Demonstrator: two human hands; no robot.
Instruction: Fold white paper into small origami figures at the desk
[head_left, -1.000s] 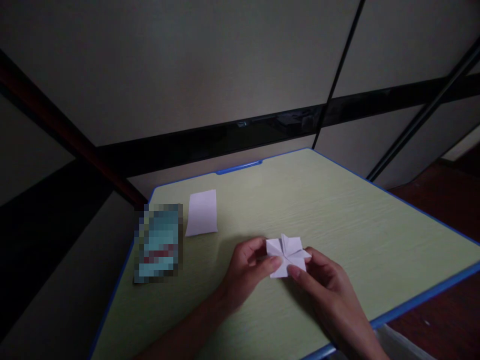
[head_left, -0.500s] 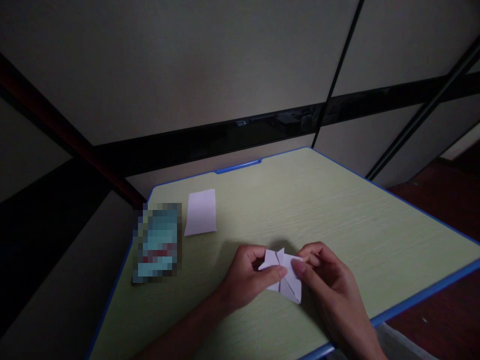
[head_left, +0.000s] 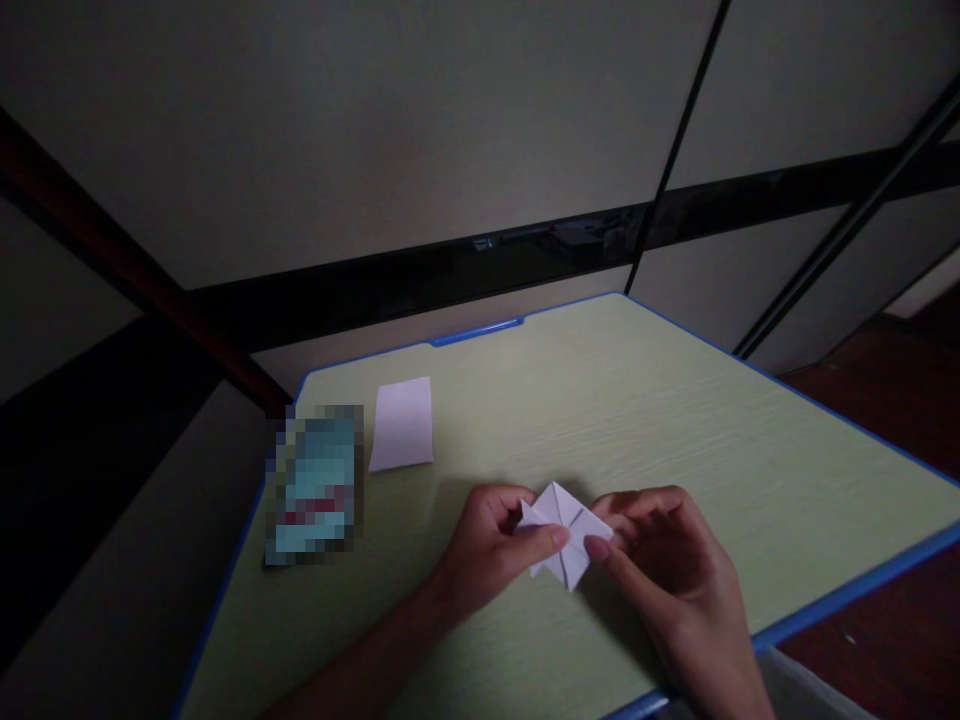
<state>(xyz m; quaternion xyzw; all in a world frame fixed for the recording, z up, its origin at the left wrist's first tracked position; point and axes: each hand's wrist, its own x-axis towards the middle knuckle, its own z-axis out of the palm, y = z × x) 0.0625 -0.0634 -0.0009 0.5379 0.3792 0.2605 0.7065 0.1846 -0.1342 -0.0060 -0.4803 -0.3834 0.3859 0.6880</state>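
Note:
A small folded white paper point(head_left: 576, 525), with creases meeting near its middle and pointed corners, is held just above the front part of the table. My left hand point(head_left: 501, 545) pinches its left side, thumb on top and fingers underneath. On the right side my right hand point(head_left: 667, 570) grips the paper's edge, the thumb on its face and the fingers behind. The undersides of the paper and the fingertips behind it are hidden.
A flat white sheet of paper point(head_left: 403, 424) lies on the pale wood-grain table point(head_left: 660, 400), which has a blue edge. At the left is a blurred-out blue-green item point(head_left: 319, 485). Behind the table stands a panelled wall or cabinet point(head_left: 420, 140) with a dark band.
The folded paper has been turned in my fingers, so a diamond shape with different creases faces me. My right hand has shifted slightly right and its fingers have resettled. The other items stay put.

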